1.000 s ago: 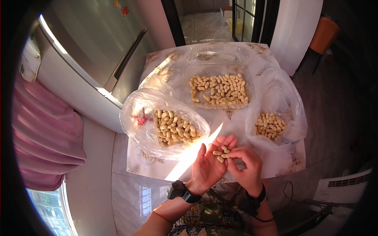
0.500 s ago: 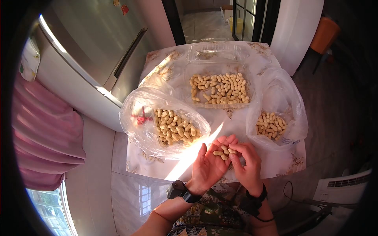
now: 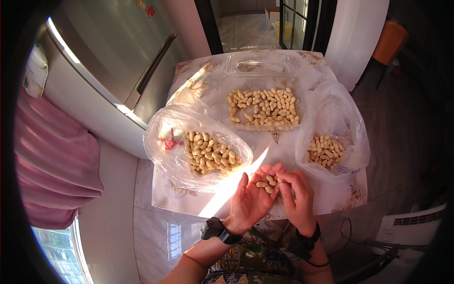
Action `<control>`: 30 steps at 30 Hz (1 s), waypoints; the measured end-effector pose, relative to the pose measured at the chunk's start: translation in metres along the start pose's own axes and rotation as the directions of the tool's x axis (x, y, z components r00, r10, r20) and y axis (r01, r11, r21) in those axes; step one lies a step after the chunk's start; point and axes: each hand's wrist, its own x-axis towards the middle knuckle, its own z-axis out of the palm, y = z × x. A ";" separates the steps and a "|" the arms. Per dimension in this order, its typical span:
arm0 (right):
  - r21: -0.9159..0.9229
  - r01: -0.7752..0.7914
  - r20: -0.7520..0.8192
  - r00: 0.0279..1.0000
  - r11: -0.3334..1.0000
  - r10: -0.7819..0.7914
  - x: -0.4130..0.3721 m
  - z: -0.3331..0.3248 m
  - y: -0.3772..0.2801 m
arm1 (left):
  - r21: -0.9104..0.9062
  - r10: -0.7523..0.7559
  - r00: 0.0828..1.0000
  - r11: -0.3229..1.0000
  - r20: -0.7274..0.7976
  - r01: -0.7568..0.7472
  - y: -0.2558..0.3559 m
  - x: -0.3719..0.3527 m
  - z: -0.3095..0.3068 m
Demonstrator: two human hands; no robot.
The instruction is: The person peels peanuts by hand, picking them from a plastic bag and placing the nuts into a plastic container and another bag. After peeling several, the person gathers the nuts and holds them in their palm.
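Several peanuts (image 3: 268, 184) lie in the upturned palm of my left hand (image 3: 250, 201), its fingers loosely curled under them at the table's near edge. My right hand (image 3: 298, 199) is close against its fingertips, thumb and fingers pinched on a peanut that is mostly hidden. To the left, an open plastic bag (image 3: 165, 163) holds many peanuts (image 3: 210, 154). Another clear bag (image 3: 352, 128) at the right has a smaller heap (image 3: 325, 151) in it. Behind, a clear plastic box (image 3: 227, 124) with its lid folded back contains peanuts (image 3: 269, 106) spread in a layer.
The patterned table (image 3: 279, 151) carries the bags and box. A refrigerator (image 3: 127, 47) stands at the left, above a pink cloth (image 3: 56, 161). An orange stool (image 3: 390, 42) is at the far right, and a white appliance (image 3: 411, 225) with cables sits at the lower right.
My right fingers have lifted slightly away from the left palm with one peanut. The peanuts left in the palm are fewer; bags and box have not moved.
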 end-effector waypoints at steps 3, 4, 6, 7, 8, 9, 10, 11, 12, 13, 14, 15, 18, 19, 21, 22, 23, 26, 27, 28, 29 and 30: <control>0.016 -0.033 -0.003 0.999 0.999 0.033 -0.001 0.000 0.001 | -0.006 0.001 1.000 1.000 0.002 -0.001 0.000 0.000 0.000; 0.011 -0.035 -0.004 0.999 0.999 0.035 -0.001 0.000 0.000 | -0.006 0.002 1.000 1.000 0.002 -0.002 0.000 0.000 0.000; 0.006 -0.039 -0.004 0.999 0.999 0.039 -0.001 0.000 0.000 | -0.007 0.002 1.000 1.000 0.000 -0.002 0.000 0.000 0.000; 0.002 -0.034 -0.007 0.999 0.999 0.034 -0.001 0.000 0.000 | -0.008 0.002 1.000 1.000 0.002 -0.002 0.000 0.000 0.000; -0.001 -0.029 -0.011 1.000 1.000 0.029 -0.001 0.000 0.000 | -0.008 0.002 1.000 1.000 0.004 -0.002 0.000 0.000 0.000; -0.001 -0.029 -0.011 1.000 1.000 0.029 -0.001 0.000 0.000 | -0.008 0.002 1.000 1.000 0.004 -0.002 0.000 0.000 0.000; -0.001 -0.033 -0.009 0.999 0.999 0.033 -0.001 0.000 0.000 | -0.013 0.002 1.000 1.000 0.004 -0.002 0.000 0.000 0.000; -0.002 -0.036 -0.008 0.999 0.999 0.036 -0.001 0.000 0.000 | -0.017 0.002 1.000 1.000 0.004 -0.001 0.000 0.000 -0.001; -0.002 -0.036 -0.008 0.999 0.999 0.036 -0.002 0.000 0.000 | -0.017 0.002 1.000 1.000 0.004 -0.002 0.000 0.000 -0.001; -0.001 -0.034 -0.012 0.999 0.999 0.034 -0.002 0.000 0.001 | -0.018 0.001 1.000 1.000 0.006 -0.001 0.000 0.000 -0.002; -0.001 -0.032 -0.016 0.999 0.999 0.032 -0.002 0.001 0.001 | -0.018 0.000 1.000 1.000 0.009 0.000 0.000 0.000 -0.002; -0.001 -0.033 -0.015 0.999 0.999 0.033 -0.002 0.001 0.001 | -0.019 0.000 1.000 1.000 0.009 0.000 0.000 0.000 -0.002; 0.012 -0.047 -0.011 0.999 0.999 0.047 -0.002 0.001 0.001 | -0.014 0.000 1.000 1.000 0.009 0.000 0.000 0.000 -0.002; 0.013 -0.046 -0.010 0.999 0.999 0.047 -0.002 0.001 0.001 | -0.012 0.001 1.000 1.000 0.009 0.000 0.000 0.000 -0.002; 0.014 -0.046 -0.009 0.999 0.999 0.046 -0.002 0.001 0.001 | -0.009 0.001 1.000 1.000 0.009 -0.001 0.000 0.001 -0.002; 0.009 -0.046 -0.008 0.999 0.999 0.046 -0.002 0.000 0.001 | -0.007 0.001 1.000 1.000 0.011 -0.001 0.000 0.001 -0.001; 0.004 -0.046 -0.007 0.999 0.999 0.046 -0.003 0.000 0.001 | -0.004 0.001 1.000 1.000 0.013 -0.001 0.000 0.000 -0.001; 0.012 -0.049 -0.005 0.999 0.999 0.049 -0.002 0.000 0.000 | -0.003 0.001 1.000 1.000 0.010 -0.001 0.000 0.000 -0.001; 0.012 -0.049 -0.004 0.999 0.999 0.049 -0.002 0.000 0.000 | -0.004 0.001 1.000 1.000 0.010 -0.001 0.000 0.000 -0.001; 0.012 -0.048 -0.002 0.999 0.999 0.048 -0.002 0.000 0.000 | -0.004 0.002 1.000 1.000 0.010 -0.002 0.000 0.000 0.000; 0.012 -0.046 0.000 0.999 0.999 0.046 -0.002 0.000 0.000 | -0.005 0.002 1.000 1.000 0.010 -0.002 0.000 0.000 0.000; 0.012 -0.046 0.000 0.999 0.999 0.046 -0.002 0.000 0.000 | -0.005 0.002 1.000 1.000 0.010 -0.002 0.000 0.000 0.000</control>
